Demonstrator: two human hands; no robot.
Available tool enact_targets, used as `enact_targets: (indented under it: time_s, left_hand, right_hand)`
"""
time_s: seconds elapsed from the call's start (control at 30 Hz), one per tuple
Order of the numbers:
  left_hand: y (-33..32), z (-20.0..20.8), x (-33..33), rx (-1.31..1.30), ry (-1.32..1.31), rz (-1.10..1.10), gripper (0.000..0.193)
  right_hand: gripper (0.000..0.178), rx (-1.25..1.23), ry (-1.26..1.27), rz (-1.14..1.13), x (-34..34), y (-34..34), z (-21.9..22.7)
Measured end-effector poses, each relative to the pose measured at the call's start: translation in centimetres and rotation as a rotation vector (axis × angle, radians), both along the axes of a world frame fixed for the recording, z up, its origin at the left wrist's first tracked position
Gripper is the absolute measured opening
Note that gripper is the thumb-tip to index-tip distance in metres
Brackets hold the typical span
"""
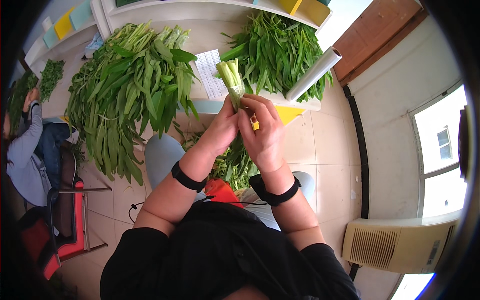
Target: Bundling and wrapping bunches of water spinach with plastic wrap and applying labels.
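Observation:
A bunch of leafy greens [231, 75] is held up in front of me, its pale cut stems pointing away and up. Shiny clear film shows around the stems just above my fingers. My left hand [223, 129] closes on the bunch from the left, and my right hand [262, 125] pinches it from the right with bent fingers. Below my hands, the leaves hang down between my knees, partly hidden by my wrists. On the table beyond lie a large heap of greens [132, 85] to the left and another pile of greens [280, 50] to the right.
A roll of clear film [314, 74] leans across the right pile. Between the piles lies a printed white sheet [210, 74]. A co-worker [30, 145] sits at the far left near a red chair [75, 230]. An air conditioner [395, 245] stands by the right wall.

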State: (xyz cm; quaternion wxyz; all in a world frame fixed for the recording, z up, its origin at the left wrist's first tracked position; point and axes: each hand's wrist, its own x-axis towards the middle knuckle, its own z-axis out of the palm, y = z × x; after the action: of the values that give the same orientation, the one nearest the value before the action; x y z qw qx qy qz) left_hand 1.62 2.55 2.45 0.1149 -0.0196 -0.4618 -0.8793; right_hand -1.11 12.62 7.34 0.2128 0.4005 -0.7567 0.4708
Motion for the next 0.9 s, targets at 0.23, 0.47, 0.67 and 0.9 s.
enact_targets:
  time_s: [0.23,0.47,0.67,0.9]
  left_hand:
    - [-0.6,-0.1,0.0,0.039,0.017,-0.030,0.043]
    - [-0.6,0.1,0.2,0.046,0.028,-0.033,0.040]
    - [-0.8,-1.0,-0.4,0.034,-0.027,-0.024,0.032]
    - [-1.8,0.0,-0.3,0.261,0.057,-0.083,0.034]
  right_hand:
    - [0.029,0.070,0.138,0.037,0.1,0.4,-0.5]
    - [0.036,0.135,0.158,0.035,0.3,0.1,-0.7]
    - [0.036,0.189,0.172,-0.007,1.1,-0.5,-0.5]
    - [0.024,-0.086,-0.054,0.118,-0.6,0.7,0.6]
